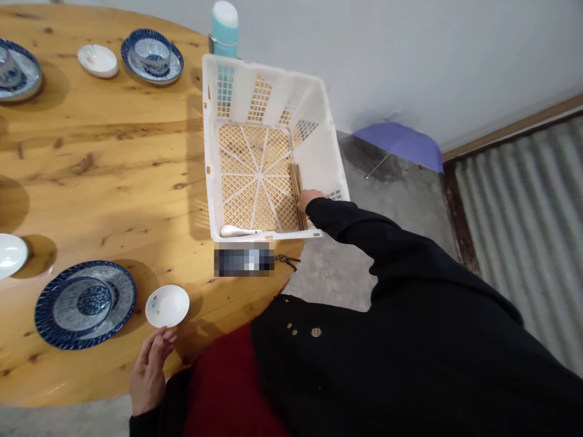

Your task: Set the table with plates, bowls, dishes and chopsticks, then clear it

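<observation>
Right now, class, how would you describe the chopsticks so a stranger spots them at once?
On the wooden table stands a white plastic basket. Inside, toward the picture's right, the chopsticks lie at the right hand. They are slim and brown, unlike the basket's white spoon.

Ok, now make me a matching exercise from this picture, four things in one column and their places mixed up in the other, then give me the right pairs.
Things
1. Thin brown wooden chopsticks
2. Teal cylindrical bottle with a white top
3. Purple fabric umbrella
4. Left hand

Places
A. Over the grey floor, off the table
B. Next to a small round white bowl
C. Beyond the far wall of the white plastic basket
D. Inside the basket, at the right hand

Pairs: 1-D, 2-C, 3-A, 4-B
</observation>
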The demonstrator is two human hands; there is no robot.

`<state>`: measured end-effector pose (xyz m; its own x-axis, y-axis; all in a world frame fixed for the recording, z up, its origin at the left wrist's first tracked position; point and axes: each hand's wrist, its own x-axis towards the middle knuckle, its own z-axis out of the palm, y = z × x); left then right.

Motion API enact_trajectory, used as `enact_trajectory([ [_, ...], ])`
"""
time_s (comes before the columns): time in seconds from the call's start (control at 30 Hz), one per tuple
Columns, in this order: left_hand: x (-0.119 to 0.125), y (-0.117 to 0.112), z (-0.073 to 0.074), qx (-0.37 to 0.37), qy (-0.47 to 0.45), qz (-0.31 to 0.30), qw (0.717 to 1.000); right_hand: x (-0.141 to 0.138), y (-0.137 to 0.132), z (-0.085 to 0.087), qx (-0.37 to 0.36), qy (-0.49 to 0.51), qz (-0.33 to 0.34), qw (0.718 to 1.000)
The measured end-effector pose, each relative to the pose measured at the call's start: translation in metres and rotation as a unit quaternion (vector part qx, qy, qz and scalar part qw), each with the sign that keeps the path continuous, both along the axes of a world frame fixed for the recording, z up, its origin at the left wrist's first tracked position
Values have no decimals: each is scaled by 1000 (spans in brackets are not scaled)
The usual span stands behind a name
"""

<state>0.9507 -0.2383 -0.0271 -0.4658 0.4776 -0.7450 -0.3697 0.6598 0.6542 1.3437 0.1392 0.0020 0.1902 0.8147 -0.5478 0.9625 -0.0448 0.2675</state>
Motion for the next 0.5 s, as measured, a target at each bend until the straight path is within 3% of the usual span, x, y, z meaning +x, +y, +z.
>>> enact_trajectory([
  [0.2,-1,1,-2,34,2,-13,999,-11,-7,19,17,1,-10,1000],
  [0.33,1,0,4,35,9,4,999,-17,-11,61,46,26,-26,998],
  [0.43,9,-5,16,42,12,22,999,-16,-30,101,156,114,-49,980],
  [0.5,15,-7,22,41,21,15,999,-11,-50,119,293,223,-34,929],
])
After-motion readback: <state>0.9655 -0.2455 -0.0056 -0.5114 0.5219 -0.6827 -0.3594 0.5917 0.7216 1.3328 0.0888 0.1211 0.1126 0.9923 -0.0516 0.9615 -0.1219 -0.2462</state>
